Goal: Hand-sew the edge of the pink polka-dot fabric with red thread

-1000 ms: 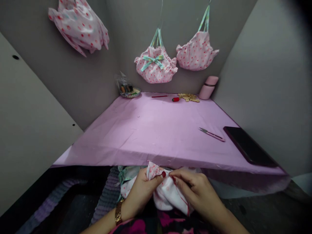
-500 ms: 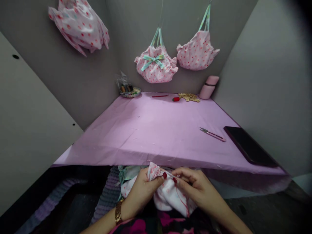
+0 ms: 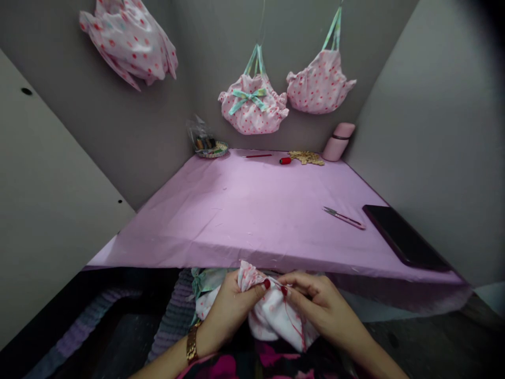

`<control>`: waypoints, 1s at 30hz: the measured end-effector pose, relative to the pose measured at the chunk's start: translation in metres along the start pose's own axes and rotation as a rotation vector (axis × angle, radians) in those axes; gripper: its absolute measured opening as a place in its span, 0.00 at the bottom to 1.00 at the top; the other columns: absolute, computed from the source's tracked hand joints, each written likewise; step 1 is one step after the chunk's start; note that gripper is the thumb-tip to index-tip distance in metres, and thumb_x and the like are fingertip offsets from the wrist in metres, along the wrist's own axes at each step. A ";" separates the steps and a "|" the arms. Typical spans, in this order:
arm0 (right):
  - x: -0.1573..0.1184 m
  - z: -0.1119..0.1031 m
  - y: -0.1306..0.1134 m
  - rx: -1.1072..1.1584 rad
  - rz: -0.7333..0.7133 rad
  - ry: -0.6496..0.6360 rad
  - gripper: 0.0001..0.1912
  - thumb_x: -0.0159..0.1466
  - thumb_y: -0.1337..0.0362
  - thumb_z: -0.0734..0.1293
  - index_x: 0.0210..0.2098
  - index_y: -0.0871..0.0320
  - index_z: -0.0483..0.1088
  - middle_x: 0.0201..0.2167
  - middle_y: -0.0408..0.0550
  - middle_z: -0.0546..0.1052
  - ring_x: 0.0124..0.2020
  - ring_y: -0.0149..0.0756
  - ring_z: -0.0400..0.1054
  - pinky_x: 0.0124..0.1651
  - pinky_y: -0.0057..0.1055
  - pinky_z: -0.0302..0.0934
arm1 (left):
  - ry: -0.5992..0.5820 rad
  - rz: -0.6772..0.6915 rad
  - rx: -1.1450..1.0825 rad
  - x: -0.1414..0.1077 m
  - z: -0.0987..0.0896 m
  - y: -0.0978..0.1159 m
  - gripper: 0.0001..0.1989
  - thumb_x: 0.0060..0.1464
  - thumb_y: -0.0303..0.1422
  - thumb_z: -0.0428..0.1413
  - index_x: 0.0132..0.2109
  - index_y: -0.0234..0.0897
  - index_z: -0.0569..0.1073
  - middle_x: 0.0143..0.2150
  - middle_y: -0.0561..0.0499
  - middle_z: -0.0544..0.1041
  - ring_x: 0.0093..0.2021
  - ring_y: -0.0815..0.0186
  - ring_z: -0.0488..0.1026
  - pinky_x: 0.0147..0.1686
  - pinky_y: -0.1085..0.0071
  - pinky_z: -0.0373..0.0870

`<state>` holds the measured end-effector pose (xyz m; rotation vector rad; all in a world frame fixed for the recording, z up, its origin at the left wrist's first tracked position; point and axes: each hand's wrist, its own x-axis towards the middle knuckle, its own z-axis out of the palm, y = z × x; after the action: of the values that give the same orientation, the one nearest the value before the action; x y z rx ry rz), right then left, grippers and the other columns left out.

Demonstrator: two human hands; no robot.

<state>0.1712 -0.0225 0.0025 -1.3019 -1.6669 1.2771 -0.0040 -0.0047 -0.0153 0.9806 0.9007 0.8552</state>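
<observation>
Below the table's front edge, my left hand pinches a gathered edge of a white and pink dotted cloth between thumb and fingers. My right hand, just to the right, is closed in a pinch at the same edge; what lies between its fingertips is too small to make out. A red thread hangs from near the right fingertips down over the cloth. Mint green ties show to the left, beyond my left wrist.
On the pink-covered table lie thread snips, a dark tablet or phone, a red spool, a red pencil-like stick, beige pieces, a pink bottle and a woven tray. Dotted garments hang behind.
The gathered cloth edge at my left hand has shifted up slightly. Both hands keep nearly the same pose and place.
</observation>
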 end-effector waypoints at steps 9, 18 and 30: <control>-0.002 0.001 -0.002 -0.031 0.024 0.016 0.13 0.60 0.63 0.60 0.39 0.61 0.73 0.26 0.47 0.76 0.25 0.31 0.66 0.27 0.25 0.57 | -0.008 0.021 0.069 0.001 -0.001 0.000 0.08 0.48 0.33 0.57 0.29 0.31 0.71 0.25 0.52 0.69 0.26 0.71 0.62 0.29 0.74 0.60; -0.002 0.004 -0.001 -0.166 0.004 0.049 0.13 0.61 0.61 0.59 0.35 0.61 0.72 0.22 0.45 0.74 0.23 0.31 0.65 0.26 0.25 0.56 | -0.017 0.004 0.118 0.001 -0.002 -0.001 0.08 0.47 0.34 0.57 0.28 0.31 0.71 0.25 0.52 0.68 0.27 0.70 0.62 0.30 0.73 0.60; 0.001 0.001 0.007 0.128 0.093 -0.017 0.11 0.59 0.61 0.62 0.33 0.62 0.71 0.20 0.44 0.70 0.20 0.27 0.59 0.23 0.23 0.51 | -0.038 -0.063 -0.053 0.000 0.000 0.000 0.08 0.45 0.32 0.59 0.30 0.31 0.71 0.25 0.54 0.69 0.26 0.72 0.61 0.29 0.75 0.58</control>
<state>0.1720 -0.0217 -0.0049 -1.3077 -1.5244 1.4288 -0.0037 -0.0048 -0.0147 0.9149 0.8675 0.8004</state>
